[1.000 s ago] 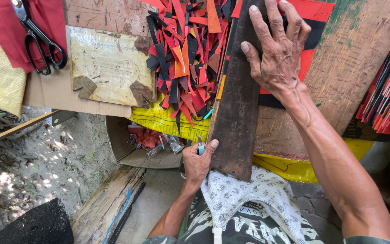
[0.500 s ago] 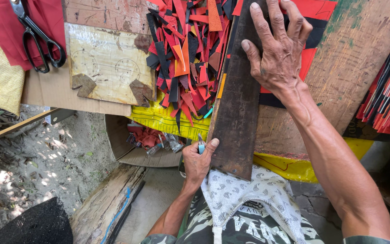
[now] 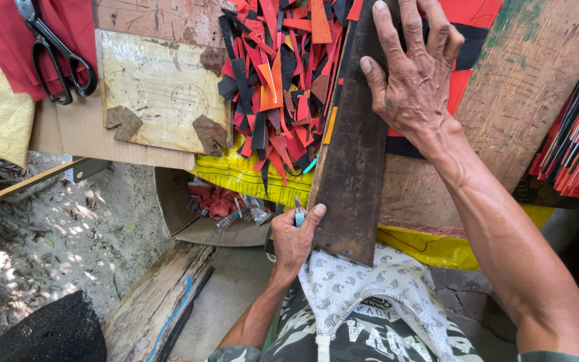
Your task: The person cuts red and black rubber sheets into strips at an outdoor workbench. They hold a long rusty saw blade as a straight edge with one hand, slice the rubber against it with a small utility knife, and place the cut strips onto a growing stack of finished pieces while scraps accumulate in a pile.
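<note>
The dark plank (image 3: 353,154), stiff and probably heavy, lies lengthwise on the desk (image 3: 531,100) over red-and-black sheet; the right hand (image 3: 413,74) presses it flat-palmed, the left hand (image 3: 294,234) grips a small blue-handled cutter (image 3: 299,216) at its near edge.

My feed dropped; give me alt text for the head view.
Right hand presses a dark rusty strip flat on the wooden bench; left hand holds a small blue-handled tool at its near edge. Red-and-black scraps lie left of it.
</note>
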Action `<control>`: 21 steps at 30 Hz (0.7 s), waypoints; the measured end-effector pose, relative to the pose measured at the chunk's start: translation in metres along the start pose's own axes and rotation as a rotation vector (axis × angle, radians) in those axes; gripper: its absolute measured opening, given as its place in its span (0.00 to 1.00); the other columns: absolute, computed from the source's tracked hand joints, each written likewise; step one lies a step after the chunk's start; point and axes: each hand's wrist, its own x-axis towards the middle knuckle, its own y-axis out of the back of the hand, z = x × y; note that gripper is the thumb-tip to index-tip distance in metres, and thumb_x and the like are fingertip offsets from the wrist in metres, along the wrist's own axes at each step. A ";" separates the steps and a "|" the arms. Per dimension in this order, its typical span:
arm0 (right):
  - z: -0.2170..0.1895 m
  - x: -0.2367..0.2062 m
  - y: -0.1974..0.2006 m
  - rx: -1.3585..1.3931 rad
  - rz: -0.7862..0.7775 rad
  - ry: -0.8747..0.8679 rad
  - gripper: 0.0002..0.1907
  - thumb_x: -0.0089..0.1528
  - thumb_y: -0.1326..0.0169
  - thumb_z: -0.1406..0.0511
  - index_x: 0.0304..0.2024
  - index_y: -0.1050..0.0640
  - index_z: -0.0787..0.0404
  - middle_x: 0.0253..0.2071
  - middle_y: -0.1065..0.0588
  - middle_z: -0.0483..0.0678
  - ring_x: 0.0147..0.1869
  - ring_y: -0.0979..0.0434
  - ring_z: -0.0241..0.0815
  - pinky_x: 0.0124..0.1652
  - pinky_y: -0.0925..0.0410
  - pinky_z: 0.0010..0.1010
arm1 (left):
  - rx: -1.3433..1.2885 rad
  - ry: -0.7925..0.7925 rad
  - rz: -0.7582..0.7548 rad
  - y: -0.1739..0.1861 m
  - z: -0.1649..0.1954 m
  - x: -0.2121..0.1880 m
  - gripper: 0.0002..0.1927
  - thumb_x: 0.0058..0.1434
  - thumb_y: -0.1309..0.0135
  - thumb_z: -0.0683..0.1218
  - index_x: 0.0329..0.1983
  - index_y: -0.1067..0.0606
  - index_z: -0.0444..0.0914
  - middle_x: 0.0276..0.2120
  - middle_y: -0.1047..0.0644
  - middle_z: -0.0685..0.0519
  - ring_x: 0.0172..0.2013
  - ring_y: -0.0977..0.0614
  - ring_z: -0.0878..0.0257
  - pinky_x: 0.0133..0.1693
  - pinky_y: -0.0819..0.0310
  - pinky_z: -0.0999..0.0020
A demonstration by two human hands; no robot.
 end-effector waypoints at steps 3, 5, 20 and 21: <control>0.000 0.000 0.000 0.010 -0.007 -0.007 0.36 0.69 0.45 0.59 0.77 0.37 0.61 0.79 0.47 0.56 0.79 0.49 0.55 0.69 0.49 0.51 | 0.017 0.009 0.002 0.000 0.003 -0.001 0.24 0.63 0.36 0.53 0.17 0.28 0.36 0.13 0.34 0.63 0.17 0.36 0.74 0.19 0.44 0.72; 0.000 0.000 0.000 0.013 -0.005 -0.006 0.36 0.69 0.45 0.59 0.77 0.37 0.61 0.79 0.47 0.56 0.79 0.49 0.55 0.70 0.49 0.51 | 0.018 0.030 0.008 0.000 0.006 -0.004 0.21 0.61 0.35 0.54 0.20 0.24 0.35 0.15 0.31 0.62 0.19 0.34 0.74 0.20 0.41 0.72; -0.004 0.002 0.000 0.011 -0.005 -0.009 0.35 0.70 0.46 0.58 0.77 0.36 0.61 0.79 0.45 0.56 0.79 0.49 0.56 0.69 0.49 0.52 | 0.008 0.015 -0.009 0.001 0.009 -0.004 0.25 0.63 0.37 0.54 0.16 0.30 0.38 0.14 0.37 0.65 0.18 0.39 0.75 0.20 0.47 0.72; -0.004 0.002 0.000 0.012 -0.006 -0.010 0.35 0.69 0.46 0.58 0.77 0.36 0.61 0.79 0.45 0.56 0.79 0.49 0.56 0.69 0.49 0.52 | 0.000 0.019 -0.013 0.002 0.008 -0.004 0.26 0.64 0.37 0.54 0.16 0.32 0.38 0.14 0.37 0.65 0.19 0.40 0.75 0.20 0.48 0.72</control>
